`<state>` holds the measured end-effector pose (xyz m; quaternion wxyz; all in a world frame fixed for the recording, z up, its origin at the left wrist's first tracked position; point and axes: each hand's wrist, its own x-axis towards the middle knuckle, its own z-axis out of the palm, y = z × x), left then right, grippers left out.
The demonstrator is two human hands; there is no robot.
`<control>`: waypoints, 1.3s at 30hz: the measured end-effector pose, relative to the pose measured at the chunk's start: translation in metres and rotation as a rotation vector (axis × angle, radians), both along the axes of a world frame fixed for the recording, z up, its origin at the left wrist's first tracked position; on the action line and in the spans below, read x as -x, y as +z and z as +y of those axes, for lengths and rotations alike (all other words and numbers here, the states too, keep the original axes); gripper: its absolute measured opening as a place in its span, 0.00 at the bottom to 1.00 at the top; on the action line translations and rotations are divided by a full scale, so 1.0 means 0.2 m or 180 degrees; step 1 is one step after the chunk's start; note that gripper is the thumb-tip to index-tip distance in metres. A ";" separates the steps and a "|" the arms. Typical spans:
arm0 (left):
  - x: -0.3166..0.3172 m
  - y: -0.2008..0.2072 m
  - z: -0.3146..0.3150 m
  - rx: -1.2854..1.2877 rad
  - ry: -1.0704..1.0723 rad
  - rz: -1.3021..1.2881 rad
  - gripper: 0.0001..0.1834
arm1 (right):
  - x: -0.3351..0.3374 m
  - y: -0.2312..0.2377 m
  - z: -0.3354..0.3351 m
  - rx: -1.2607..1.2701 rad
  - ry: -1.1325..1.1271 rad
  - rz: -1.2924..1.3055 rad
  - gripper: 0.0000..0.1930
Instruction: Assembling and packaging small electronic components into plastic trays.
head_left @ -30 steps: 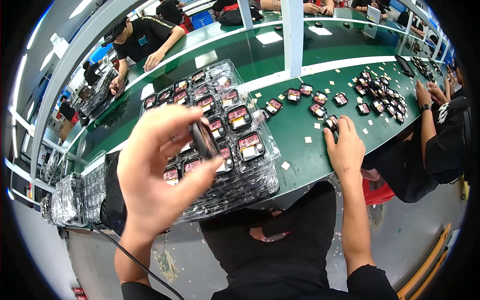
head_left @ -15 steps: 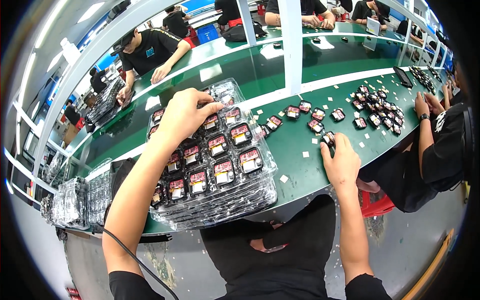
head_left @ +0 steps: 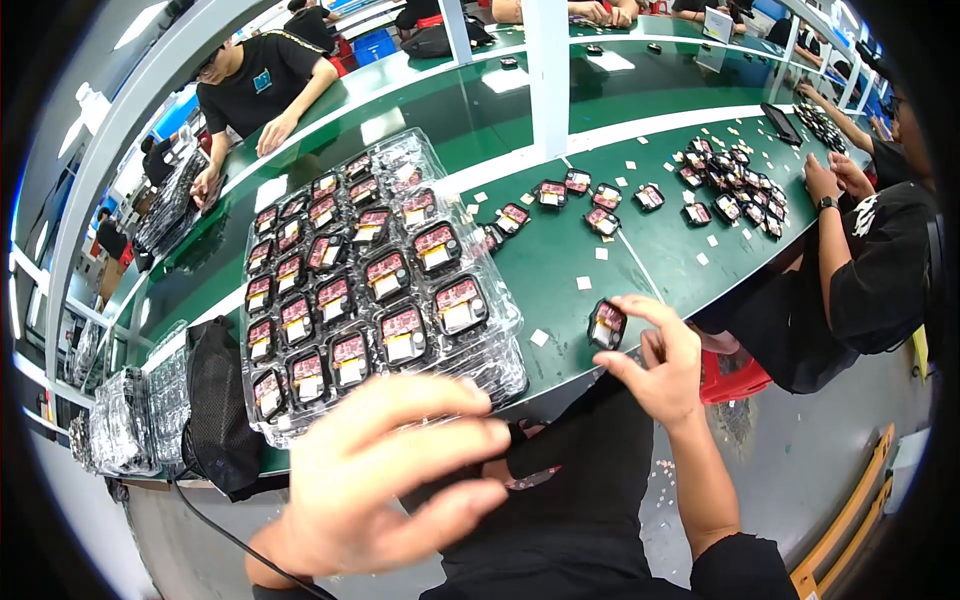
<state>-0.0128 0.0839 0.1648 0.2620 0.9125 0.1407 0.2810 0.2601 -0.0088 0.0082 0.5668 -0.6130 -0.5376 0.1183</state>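
Note:
My right hand (head_left: 662, 365) pinches a small black square device (head_left: 607, 325) with a red-and-white printed face, held up near the front edge of the green table. My left hand (head_left: 395, 480) is large and slightly blurred in front of me, fingers apart and holding nothing. Just beyond it lies a stack of clear plastic trays (head_left: 497, 362). The top tray carries rows of the same black devices, such as one device (head_left: 403, 335) at its near right, partly hidden by my left hand. A few loose devices (head_left: 602, 221) lie on the table to the right of the trays.
Farther right is a pile of devices (head_left: 730, 185), with small pale paper squares (head_left: 540, 338) scattered about. A white post (head_left: 548, 90) rises behind the trays. More stacked trays (head_left: 120, 425) and a black mesh bag (head_left: 225, 420) are at left. Co-workers sit right and across.
My left hand has come back from above the tray toward me, its fingers spreading. My right hand has lifted the device off the table and drawn it nearer.

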 end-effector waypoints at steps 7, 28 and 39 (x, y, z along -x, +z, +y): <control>-0.07 -0.61 -0.35 0.0181 0.0848 -0.0664 0.34 | 0.32 0.04 -0.17 -0.0081 0.0984 0.1074 0.19; -0.02 -0.93 -0.48 0.4091 0.1101 -0.2988 0.37 | 0.49 0.06 -0.19 0.0758 0.1170 -0.0324 0.18; -0.01 -0.95 -0.47 0.3717 0.0810 -0.2897 0.33 | 0.51 0.01 -0.17 -0.0022 0.0657 -0.1038 0.15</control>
